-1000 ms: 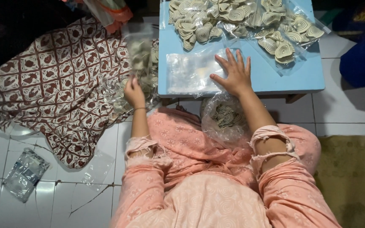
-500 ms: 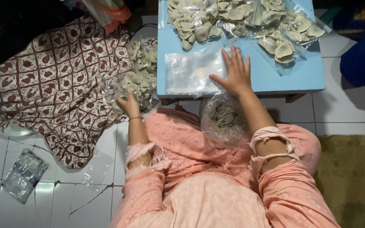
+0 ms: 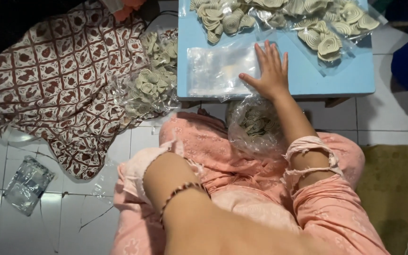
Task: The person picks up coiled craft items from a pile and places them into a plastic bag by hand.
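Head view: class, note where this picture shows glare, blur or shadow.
Head view: glare glints off the clear plastic bag under the right hand; the near left forearm looks soft and blurred; shadow darkens the top-left corner; the blue table is evenly lit.

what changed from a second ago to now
The left arm pulled back from the big bag of spiral snacks on the floor toward the body; its hand is now out of view, so whether it holds anything cannot be told. The right hand stayed flat on the empty clear bag on the blue table.
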